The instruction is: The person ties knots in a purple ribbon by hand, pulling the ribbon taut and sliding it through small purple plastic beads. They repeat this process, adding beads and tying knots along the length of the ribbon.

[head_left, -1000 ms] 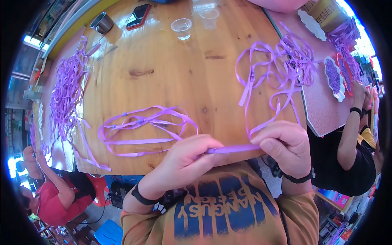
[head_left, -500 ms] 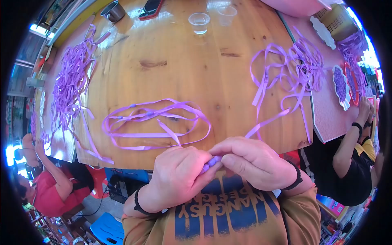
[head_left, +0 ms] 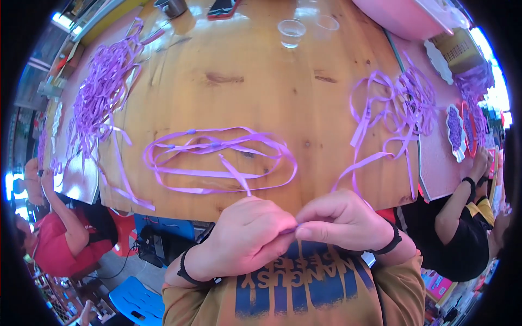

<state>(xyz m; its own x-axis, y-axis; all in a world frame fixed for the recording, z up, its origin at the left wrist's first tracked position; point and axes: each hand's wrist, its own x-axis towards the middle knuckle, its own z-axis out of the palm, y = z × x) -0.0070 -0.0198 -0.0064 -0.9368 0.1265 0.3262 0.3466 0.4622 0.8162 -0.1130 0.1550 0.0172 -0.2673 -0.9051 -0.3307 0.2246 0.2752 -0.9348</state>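
Observation:
Both my hands meet just off the table's near edge, in front of my shirt. My left hand [head_left: 247, 233] is closed, and a purple ribbon [head_left: 236, 175] rises from behind it onto the table. At its fingertips a small purple piece [head_left: 288, 230] shows, mostly hidden. My right hand [head_left: 348, 223] pinches at that piece with thumb and forefinger. Another purple ribbon [head_left: 370, 159] runs from behind my right hand toward a loose tangle of ribbon [head_left: 416, 98] on the right. Just beyond my hands, a looped purple ribbon [head_left: 204, 190] lies on the wooden table [head_left: 261, 103].
A large heap of purple ribbon [head_left: 100, 81] lies at the left. Toward the back stand a metal cup [head_left: 171, 7], a phone [head_left: 222, 8] and a clear plastic cup [head_left: 291, 36]. On the right, a white dish [head_left: 455, 133] holds small purple pieces. Co-workers sit at both sides.
My fingers have closed over the small purple pieces that showed in my left hand, leaving one visible. The view has shifted, so the table things sit a little farther right.

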